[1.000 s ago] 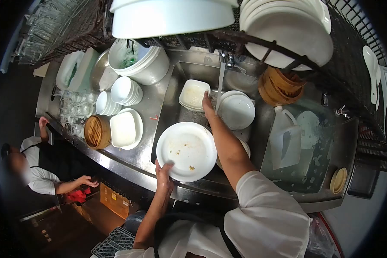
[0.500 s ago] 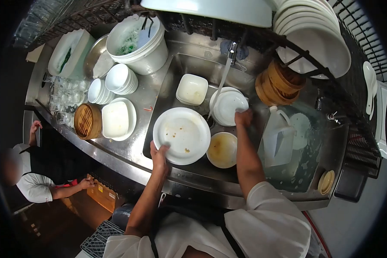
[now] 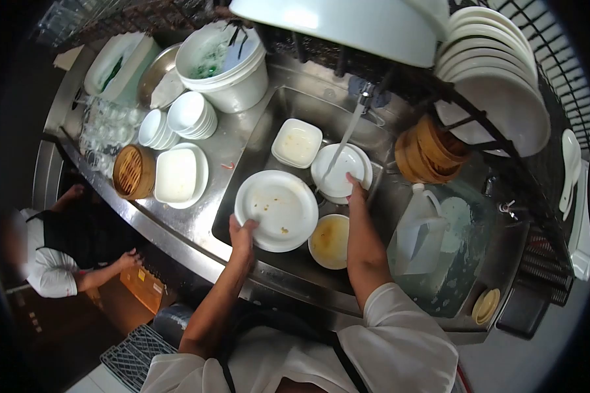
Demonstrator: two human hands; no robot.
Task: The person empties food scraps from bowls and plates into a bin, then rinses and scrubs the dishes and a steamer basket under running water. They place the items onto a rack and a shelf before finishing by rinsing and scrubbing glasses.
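Observation:
In my left hand [image 3: 243, 236] is a large round white plate [image 3: 287, 209] with brown food bits, gripped by its near-left rim over the sink. My right hand [image 3: 356, 187] grips the near-right edge of a smaller white dish [image 3: 336, 175], which lies over another white dish [image 3: 366, 164]. Water from the faucet [image 3: 366, 93] runs onto the smaller dish. Below it sits a round bowl [image 3: 329, 242] with yellow-brown residue. Square white bowls [image 3: 297, 143] stand stacked at the sink's far left.
Left of the sink are stacked white bowls [image 3: 191, 114], a bamboo steamer [image 3: 134, 178] and a sudsy bucket [image 3: 233, 82]. More steamers [image 3: 426, 154] and a water-filled basin holding a plastic jug [image 3: 421, 229] lie right. A rack [image 3: 465, 82] overhangs. A co-worker [image 3: 65, 249] stands at left.
My right hand has shifted the smaller dish left, off the dish beneath it and under the water stream. My left hand keeps its hold on the plate. The view has tilted slightly.

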